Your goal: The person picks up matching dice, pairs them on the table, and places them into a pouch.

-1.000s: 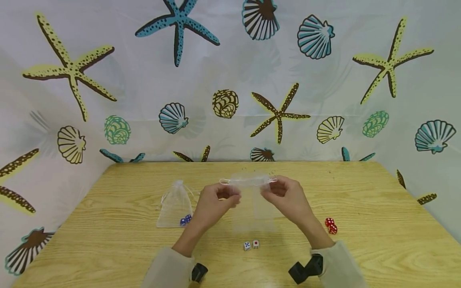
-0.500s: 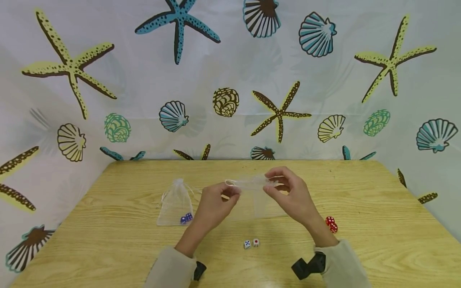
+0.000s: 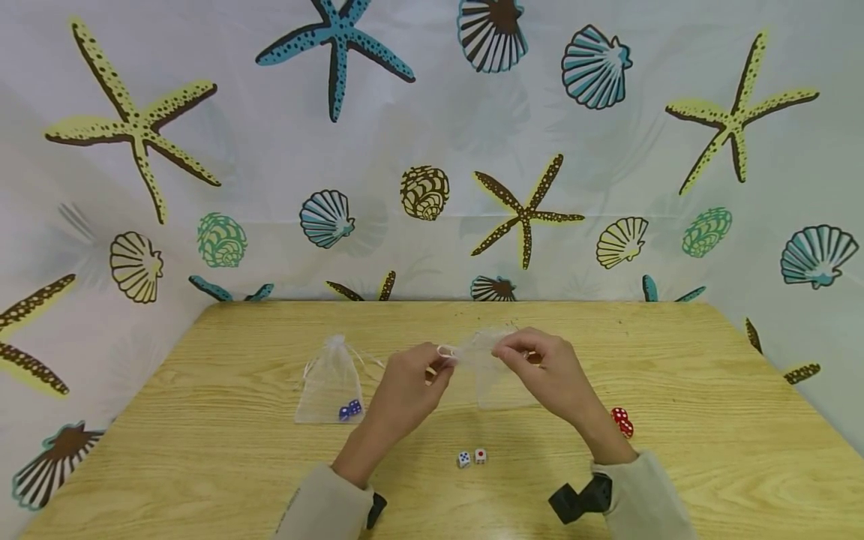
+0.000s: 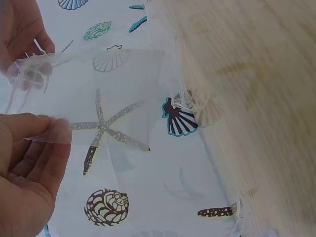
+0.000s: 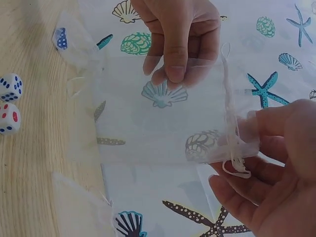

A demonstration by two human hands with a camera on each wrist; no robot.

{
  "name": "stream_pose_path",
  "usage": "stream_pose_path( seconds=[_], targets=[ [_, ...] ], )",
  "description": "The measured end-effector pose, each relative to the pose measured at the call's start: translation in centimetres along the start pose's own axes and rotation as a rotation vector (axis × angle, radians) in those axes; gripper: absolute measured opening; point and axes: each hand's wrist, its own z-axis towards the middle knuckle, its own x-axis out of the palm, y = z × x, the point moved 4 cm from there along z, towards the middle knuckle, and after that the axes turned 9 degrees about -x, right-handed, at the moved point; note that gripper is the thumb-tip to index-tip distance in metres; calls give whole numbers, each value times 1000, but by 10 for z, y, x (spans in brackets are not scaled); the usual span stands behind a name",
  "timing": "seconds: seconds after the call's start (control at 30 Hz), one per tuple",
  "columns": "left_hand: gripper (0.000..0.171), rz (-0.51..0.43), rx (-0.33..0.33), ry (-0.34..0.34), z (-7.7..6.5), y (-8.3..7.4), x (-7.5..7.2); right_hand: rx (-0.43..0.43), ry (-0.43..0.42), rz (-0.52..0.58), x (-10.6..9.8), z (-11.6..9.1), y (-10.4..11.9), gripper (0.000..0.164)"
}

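Has, leftmost on the surface (image 3: 216, 450), a drawstring organza bag (image 3: 327, 382) with two blue dice (image 3: 345, 412). Pinches a raised second bag (image 4: 89, 98) with narrow left grip (image 3: 412, 382); has two white dice (image 3: 463, 460) nearer the camera. Pinches the same bag with narrow right grip (image 3: 548, 371), near a third bag (image 3: 502, 391) lying flat. Has two red dice (image 3: 626, 428) rightmost.

hands (image 3: 412, 385): hold sheer bag (image 3: 478, 346) | white dice (image 3: 464, 459): nearer | red dice (image 3: 619, 415): right | blue dice (image 3: 345, 412): left
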Motion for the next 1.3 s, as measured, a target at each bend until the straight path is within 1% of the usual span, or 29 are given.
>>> stream_pose_path(
  seconds=[0.1,0.2,0.33,0.43,0.53,0.63,0.77,0.83,0.9,0.97,1.07,1.2,1.3],
  targets=[
    [6,31,27,1,0,-2,0,-16,1,-23,0,-1,0,11],
    [9,28,28,21,-1,-1,0,-38,2,-56,1,-1,1,11],
    [24,-7,29,50,-1,-1,-1,-57,-2,-98,2,-1,2,16],
    [34,-32,62,44,-1,-3,-3,-63,-7,-112,3,-1,2,21],
    [35,-27,115,5,-1,-8,-5,-79,-7,-129,6,-1,3,24],
    [33,6,171,-62,-2,-14,-8,-104,-3,-155,8,-1,4,26],
    [27,95,256,-158,-5,-23,-10,-130,3,-212,12,-2,6,28],
    [24,150,294,-188,-6,-27,-9,-138,4,-248,15,-2,8,30],
    [19,206,312,-203,-7,-30,-7,-144,3,-279,18,-2,9,32],
    [15,246,305,-203,-8,-31,-4,-156,1,-299,20,-2,11,33],
    [13,288,260,-190,-9,-30,0,-176,-3,-306,25,-3,12,33],
    [14,338,194,-154,-11,-28,3,-199,-8,-290,29,-3,15,31],
    [15,365,163,-136,-11,-28,4,-201,-15,-280,30,-3,17,30]
  ],
)
